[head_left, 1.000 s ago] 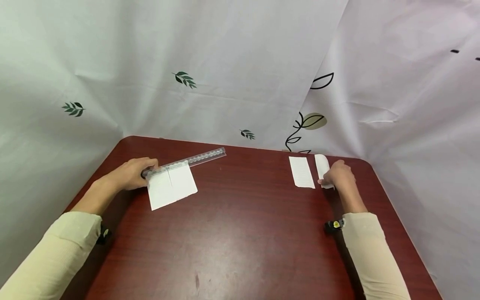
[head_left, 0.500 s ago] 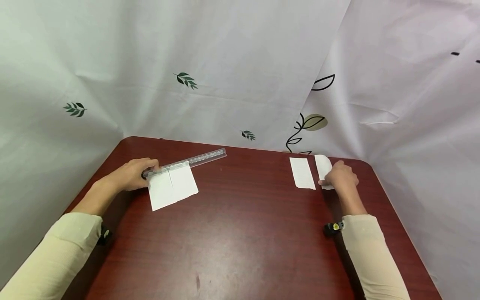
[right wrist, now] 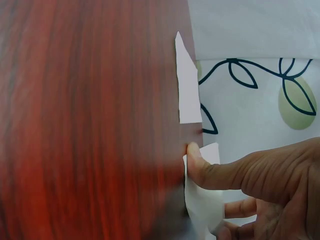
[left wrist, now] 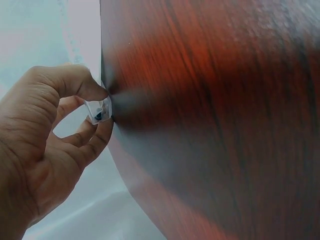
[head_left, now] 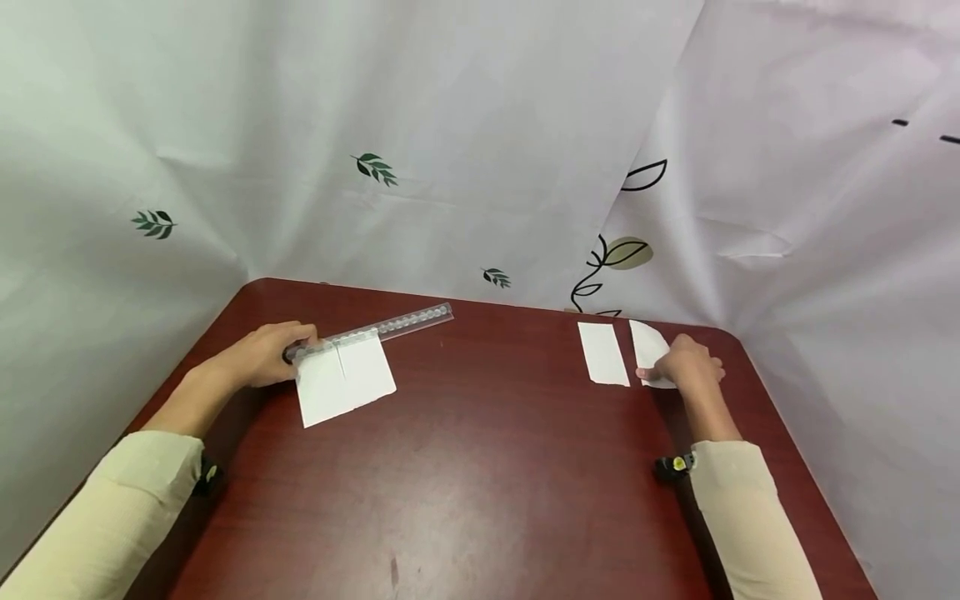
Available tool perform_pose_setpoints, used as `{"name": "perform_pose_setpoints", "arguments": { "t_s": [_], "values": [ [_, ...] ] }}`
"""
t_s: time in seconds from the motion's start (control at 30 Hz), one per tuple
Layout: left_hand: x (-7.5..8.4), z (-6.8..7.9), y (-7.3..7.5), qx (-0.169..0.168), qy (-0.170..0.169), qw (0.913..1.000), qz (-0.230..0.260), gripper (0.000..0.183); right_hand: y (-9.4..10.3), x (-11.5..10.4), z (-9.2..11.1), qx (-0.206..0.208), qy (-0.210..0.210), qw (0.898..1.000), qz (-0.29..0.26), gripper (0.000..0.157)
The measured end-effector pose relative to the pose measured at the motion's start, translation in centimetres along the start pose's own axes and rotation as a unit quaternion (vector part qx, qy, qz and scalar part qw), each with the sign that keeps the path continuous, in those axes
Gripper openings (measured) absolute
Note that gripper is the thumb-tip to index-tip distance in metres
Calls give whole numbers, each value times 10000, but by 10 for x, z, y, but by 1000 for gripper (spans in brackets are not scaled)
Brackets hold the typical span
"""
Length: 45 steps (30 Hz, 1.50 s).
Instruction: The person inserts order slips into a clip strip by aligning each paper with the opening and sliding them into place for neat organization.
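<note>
My left hand (head_left: 272, 352) grips the left end of a clear plastic ruler (head_left: 415, 320), with thumb and fingers around that end in the left wrist view. The ruler lies slantwise across the top edge of a white sheet of paper (head_left: 347, 382), which has a thin line running in from that edge. Far right, my right hand (head_left: 688, 367) pinches a smaller white paper piece (head_left: 647, 343). In the right wrist view the thumb (right wrist: 197, 162) lies over its near edge and the fingers are at its other side; the piece bends between them.
A narrow white paper strip (head_left: 603, 354) lies just left of the right hand. The dark red wooden table (head_left: 465, 467) has its back edge against a white cloth (head_left: 450, 125) printed with leaves. Cloth also hangs at both sides.
The paper piece under my right hand spreads from a narrow curl to a wider, flatter shape as that hand shifts slightly right. My left hand and the ruler stay put.
</note>
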State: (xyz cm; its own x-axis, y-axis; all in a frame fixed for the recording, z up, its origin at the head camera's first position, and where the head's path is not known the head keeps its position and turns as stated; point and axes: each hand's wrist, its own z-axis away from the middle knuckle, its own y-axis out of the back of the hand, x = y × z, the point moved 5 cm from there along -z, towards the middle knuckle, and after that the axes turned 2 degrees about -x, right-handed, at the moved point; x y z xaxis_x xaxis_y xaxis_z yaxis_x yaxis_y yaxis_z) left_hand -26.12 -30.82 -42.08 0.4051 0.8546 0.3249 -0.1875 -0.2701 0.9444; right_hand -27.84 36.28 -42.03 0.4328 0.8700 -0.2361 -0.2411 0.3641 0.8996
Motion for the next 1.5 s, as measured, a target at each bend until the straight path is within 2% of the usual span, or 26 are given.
{"name": "perform_pose_setpoints", "arguments": {
  "t_s": [0.17, 0.37, 0.53, 0.63, 0.73, 0.83, 0.9, 1.03, 1.17, 1.27, 1.5],
  "values": [
    [1, -1, -1, 35, -46, 10000, -24, 38, -3, 7, 3, -36, 40, 9999, -119, 99],
    [-1, 5, 0, 59, -18, 10000, 2, 39, -3, 3, 1, 1, 133, 9998, -165, 96],
    [-3, 10, -2, 94, -21, 10000, 7, 39, -5, 0, 2, 103, 280, 9993, -203, 101],
    [-3, 11, -3, 132, -48, 9999, 4, 38, -10, 7, -9, 126, 382, 9988, -293, 110],
    [-3, 10, -4, 131, -50, 9999, 5, 38, -18, 23, -34, 273, 429, 9980, -384, 122],
    [-3, 10, -4, 114, -44, 9999, 11, 39, -25, 35, -54, 411, 469, 9970, -466, 127],
    [-3, 9, -4, 110, -34, 9999, 20, 39, -27, 37, -58, 386, 513, 9964, -546, 128],
    [-3, 7, -5, 120, -59, 9999, 17, 39, -25, 34, -51, 336, 659, 9940, -810, 130],
    [-2, 5, -5, 126, -115, 9999, 7, 39, -21, 27, -29, 117, 780, 9866, -1425, 124],
    [-2, 5, -4, 126, -109, 9999, 20, 39, -18, 20, -11, -256, 883, 9780, -1875, 114],
    [-1, 2, -2, 166, -89, 9998, 22, 39, -12, 21, -12, -531, 1071, 9658, -2300, 80]
  ]
}}
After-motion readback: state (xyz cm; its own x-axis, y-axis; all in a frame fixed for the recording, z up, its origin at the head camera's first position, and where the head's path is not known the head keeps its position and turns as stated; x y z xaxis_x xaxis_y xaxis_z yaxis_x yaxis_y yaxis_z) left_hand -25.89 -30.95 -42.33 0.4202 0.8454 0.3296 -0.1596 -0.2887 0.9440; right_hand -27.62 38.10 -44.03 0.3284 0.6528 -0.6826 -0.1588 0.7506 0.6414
